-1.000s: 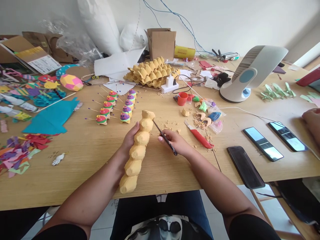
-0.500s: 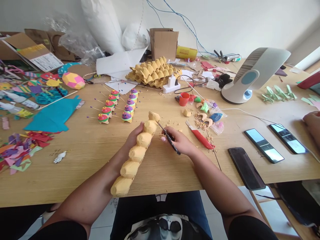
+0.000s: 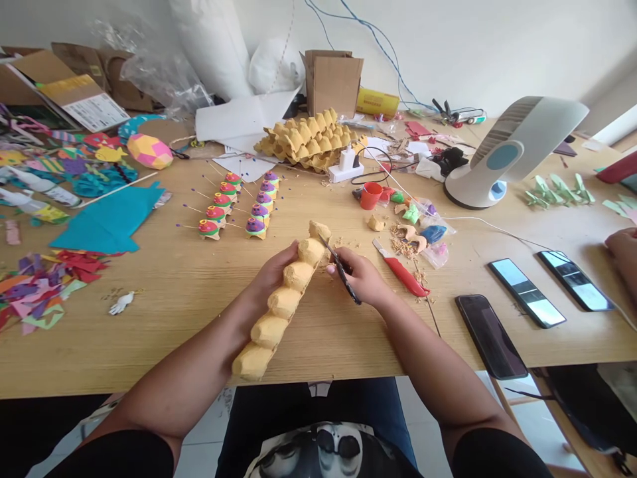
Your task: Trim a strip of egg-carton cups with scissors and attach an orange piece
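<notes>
A yellow egg carton strip (image 3: 283, 302), one row of several cups, slants across the front of the table. My left hand (image 3: 279, 269) is closed around its left side near the far end. In my right hand (image 3: 362, 277) is a pair of black-handled scissors (image 3: 343, 271), held closed around the handles. The blades touch the strip's edge just by the farthest cup; how far they are parted I cannot make out. Beyond the strip stand two decorated egg carton caterpillars, one red and green (image 3: 215, 212), one purple (image 3: 259, 209), both with pin-like feelers.
A red-handled knife (image 3: 403, 272) lies right of my right hand, near wood shavings and a red cup (image 3: 371, 195). Stacked egg trays (image 3: 308, 141) sit behind. Three phones, one dark (image 3: 490, 335), and a white fan (image 3: 497, 159) stand right. Another person's hand (image 3: 624, 249) rests at the right edge.
The strip, both hands and the scissors sit slightly farther right in the view, and the strip's near end is a little higher. The scissors remain at the same gap by the farthest cup.
</notes>
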A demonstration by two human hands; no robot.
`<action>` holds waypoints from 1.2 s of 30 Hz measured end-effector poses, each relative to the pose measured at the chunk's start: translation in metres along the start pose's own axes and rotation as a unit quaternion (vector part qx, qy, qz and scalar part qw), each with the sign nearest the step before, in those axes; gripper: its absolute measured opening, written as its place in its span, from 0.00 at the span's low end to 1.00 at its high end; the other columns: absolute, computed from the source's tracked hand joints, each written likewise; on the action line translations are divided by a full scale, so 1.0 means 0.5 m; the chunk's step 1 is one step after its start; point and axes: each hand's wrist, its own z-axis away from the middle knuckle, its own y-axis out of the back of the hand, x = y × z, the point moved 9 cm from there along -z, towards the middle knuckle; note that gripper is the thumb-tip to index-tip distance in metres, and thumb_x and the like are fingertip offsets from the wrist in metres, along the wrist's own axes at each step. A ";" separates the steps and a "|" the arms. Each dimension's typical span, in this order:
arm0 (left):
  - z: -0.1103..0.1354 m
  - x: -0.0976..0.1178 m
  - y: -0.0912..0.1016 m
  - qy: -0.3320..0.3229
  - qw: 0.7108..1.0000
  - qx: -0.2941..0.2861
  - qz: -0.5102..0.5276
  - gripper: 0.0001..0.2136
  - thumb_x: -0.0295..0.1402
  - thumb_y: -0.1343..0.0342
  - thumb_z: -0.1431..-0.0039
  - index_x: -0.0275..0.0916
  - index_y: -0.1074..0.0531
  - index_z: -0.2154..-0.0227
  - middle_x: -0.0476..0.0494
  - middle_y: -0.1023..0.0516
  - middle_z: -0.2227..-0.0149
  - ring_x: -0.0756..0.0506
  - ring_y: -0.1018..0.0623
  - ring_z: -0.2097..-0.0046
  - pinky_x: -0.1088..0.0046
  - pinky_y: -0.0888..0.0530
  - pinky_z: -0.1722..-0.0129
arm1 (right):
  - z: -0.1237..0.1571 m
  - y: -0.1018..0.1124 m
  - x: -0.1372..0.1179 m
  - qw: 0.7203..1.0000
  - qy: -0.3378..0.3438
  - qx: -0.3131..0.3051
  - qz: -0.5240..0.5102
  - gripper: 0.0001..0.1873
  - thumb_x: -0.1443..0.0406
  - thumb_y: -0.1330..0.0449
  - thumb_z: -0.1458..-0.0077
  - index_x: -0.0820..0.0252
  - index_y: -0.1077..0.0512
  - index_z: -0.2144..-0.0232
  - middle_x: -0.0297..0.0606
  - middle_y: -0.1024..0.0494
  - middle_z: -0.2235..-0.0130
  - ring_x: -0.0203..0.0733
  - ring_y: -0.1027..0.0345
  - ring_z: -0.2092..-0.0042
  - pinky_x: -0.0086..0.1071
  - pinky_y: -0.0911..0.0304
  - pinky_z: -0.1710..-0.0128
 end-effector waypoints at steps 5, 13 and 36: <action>-0.011 0.014 0.000 -0.019 1.000 0.007 -0.014 0.20 0.59 0.32 0.47 0.47 0.21 0.66 0.45 0.24 0.77 0.42 0.23 0.74 0.68 0.28 0.75 | -0.001 0.019 0.001 0.998 0.005 0.049 -0.042 0.22 0.43 0.41 0.37 0.55 0.33 0.64 0.31 0.33 0.69 0.40 0.39 0.66 0.32 0.44 0.64; -0.021 0.023 0.040 -0.044 0.998 0.026 0.035 0.18 0.54 0.32 0.45 0.46 0.20 0.61 0.42 0.19 0.66 0.43 0.22 0.69 0.71 0.29 0.75 | -0.005 0.034 0.018 0.992 -0.005 0.093 -0.086 0.24 0.41 0.42 0.37 0.53 0.35 0.65 0.29 0.37 0.71 0.38 0.43 0.68 0.31 0.45 0.67; 0.002 0.023 -0.012 -0.295 0.939 0.113 -0.135 0.26 0.62 0.41 0.39 0.41 0.18 0.66 0.44 0.20 0.66 0.46 0.26 0.64 0.69 0.29 0.63 | -0.002 -0.014 0.023 0.993 -0.029 0.116 0.023 0.18 0.46 0.40 0.36 0.52 0.29 0.60 0.31 0.28 0.71 0.42 0.35 0.68 0.32 0.43 0.66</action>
